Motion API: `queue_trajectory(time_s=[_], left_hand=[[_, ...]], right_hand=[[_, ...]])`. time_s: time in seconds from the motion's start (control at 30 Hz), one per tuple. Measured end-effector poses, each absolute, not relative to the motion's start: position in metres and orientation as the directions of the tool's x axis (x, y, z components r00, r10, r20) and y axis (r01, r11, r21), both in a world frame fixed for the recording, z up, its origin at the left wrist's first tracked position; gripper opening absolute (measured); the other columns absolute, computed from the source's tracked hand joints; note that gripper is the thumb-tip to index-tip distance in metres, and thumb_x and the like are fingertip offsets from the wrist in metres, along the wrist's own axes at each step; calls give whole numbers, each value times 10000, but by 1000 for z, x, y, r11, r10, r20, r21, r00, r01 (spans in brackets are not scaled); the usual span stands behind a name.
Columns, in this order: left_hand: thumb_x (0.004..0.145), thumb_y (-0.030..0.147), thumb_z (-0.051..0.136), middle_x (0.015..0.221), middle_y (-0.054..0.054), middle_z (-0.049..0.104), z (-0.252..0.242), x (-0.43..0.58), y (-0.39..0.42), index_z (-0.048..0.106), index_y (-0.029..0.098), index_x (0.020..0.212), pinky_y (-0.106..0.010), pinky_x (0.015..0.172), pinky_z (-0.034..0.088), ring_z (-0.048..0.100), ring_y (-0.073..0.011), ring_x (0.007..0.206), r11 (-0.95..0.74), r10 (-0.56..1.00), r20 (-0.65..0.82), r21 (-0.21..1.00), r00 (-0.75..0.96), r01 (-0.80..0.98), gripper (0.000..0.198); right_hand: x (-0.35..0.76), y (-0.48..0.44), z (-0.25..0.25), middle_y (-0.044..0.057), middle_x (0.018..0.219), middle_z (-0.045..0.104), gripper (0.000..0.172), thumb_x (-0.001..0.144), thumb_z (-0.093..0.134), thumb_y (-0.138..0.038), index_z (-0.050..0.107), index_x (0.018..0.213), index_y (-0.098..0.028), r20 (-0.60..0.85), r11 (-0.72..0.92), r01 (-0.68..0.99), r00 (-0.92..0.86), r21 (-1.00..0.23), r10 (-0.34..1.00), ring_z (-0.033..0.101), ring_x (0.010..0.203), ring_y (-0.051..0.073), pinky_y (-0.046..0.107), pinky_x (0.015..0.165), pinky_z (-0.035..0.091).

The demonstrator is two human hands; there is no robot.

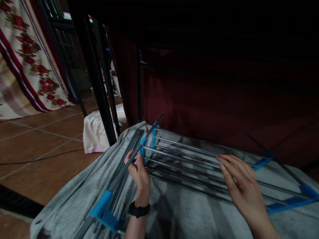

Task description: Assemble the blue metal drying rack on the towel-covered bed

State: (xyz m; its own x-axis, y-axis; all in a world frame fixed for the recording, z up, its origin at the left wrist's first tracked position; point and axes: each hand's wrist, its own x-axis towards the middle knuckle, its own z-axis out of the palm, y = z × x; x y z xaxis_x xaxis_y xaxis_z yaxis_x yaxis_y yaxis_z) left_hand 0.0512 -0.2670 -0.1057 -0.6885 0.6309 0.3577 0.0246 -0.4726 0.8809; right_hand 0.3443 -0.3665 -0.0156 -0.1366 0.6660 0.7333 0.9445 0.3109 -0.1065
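On cloth (189,215), blue-jointed metal rack (189,146)

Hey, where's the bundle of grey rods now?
In the head view, the bundle lies left of centre on the grey cloth, beside the left hand.

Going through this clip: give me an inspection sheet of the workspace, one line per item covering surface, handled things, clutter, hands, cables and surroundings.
Surface: grey cloth, wrinkled toward the left edge.
Handled things: grey pole with blue fittings; metal rods running side by side between blue end parts; thin poles lying close together at the left.
Clutter: striped cloth beyond the surface's left edge.
Left hand: grip closed around the pole; dark wristband.
Right hand: fingertips at the rods; firmness of grip unclear.
Cables: one dark cable across the tiled floor.
Surroundings: dark red fabric behind, black posts, floral cloth upper left; dim light.
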Motion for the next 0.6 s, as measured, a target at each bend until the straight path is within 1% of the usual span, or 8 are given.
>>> queue_trajectory(time_s=[0.1, 0.17, 0.2, 0.27, 0.37, 0.43, 0.5, 0.6], left_hand=[[922, 461, 468, 1072, -43, 567, -108, 54, -275, 532, 243, 1071, -363, 994, 406, 536, -205, 1069, -422, 509, 313, 903, -802, 85, 272], [925, 433, 477, 905, -14, 548, -104, 60, -286, 542, 241, 941, -330, 882, 443, 543, -179, 897, -405, 504, 339, 905, -794, 129, 203], [925, 409, 486, 838, -3, 527, -101, 65, -292, 541, 236, 887, -317, 825, 448, 528, -169, 822, -412, 513, 377, 896, -771, 165, 185], [921, 341, 504, 765, 5, 500, -94, 78, -305, 535, 226, 816, -307, 756, 436, 500, -163, 744, -479, 523, 520, 835, -675, 271, 159], [892, 227, 531, 807, -24, 556, -81, 97, -320, 571, 225, 838, -331, 784, 429, 532, -187, 804, -625, 504, 758, 651, -414, 430, 67], [865, 176, 556, 873, -44, 592, -71, 104, -324, 597, 231, 893, -349, 822, 426, 551, -206, 869, -667, 491, 826, 560, -275, 491, 73], [859, 169, 565, 925, -54, 605, -62, 105, -324, 612, 236, 926, -357, 848, 422, 558, -216, 915, -661, 513, 828, 550, -227, 510, 106], [884, 219, 547, 968, -57, 595, -47, 101, -320, 628, 237, 927, -358, 887, 423, 553, -221, 974, -605, 584, 760, 642, -284, 472, 93]], right_hand=[[350, -363, -13, 36, 1204, 647, 303, 954, 461, -365, 612, 1210, -310, 710, 312, 940, -123, -142, 694, 559, 1170, 245, 456, 996, 423], [358, -356, -11, 40, 1207, 645, 298, 955, 459, -370, 623, 1194, -300, 690, 319, 931, -114, -177, 715, 565, 1160, 239, 441, 976, 440], [363, -350, -9, 43, 1208, 644, 296, 956, 458, -368, 629, 1185, -293, 683, 330, 923, -114, -195, 721, 570, 1152, 234, 430, 965, 449], [371, -336, -4, 51, 1204, 646, 298, 960, 449, -361, 640, 1172, -278, 667, 356, 909, -128, -216, 734, 579, 1133, 226, 414, 949, 462], [377, -306, 3, 66, 1175, 663, 321, 965, 429, -356, 653, 1170, -252, 624, 360, 913, -169, -192, 763, 589, 1108, 229, 418, 941, 465], [375, -284, 6, 79, 1184, 664, 340, 964, 417, -342, 655, 1179, -228, 577, 358, 920, -206, -161, 790, 586, 1115, 237, 429, 949, 458], [369, -263, 6, 91, 1243, 642, 361, 965, 399, -313, 632, 1222, -213, 508, 365, 921, -253, -132, 823, 566, 1163, 245, 437, 972, 442], [357, -238, 2, 96, 1332, 591, 403, 972, 366, -296, 581, 1299, -199, 383, 374, 923, -313, -95, 869, 533, 1224, 251, 424, 1015, 412]])
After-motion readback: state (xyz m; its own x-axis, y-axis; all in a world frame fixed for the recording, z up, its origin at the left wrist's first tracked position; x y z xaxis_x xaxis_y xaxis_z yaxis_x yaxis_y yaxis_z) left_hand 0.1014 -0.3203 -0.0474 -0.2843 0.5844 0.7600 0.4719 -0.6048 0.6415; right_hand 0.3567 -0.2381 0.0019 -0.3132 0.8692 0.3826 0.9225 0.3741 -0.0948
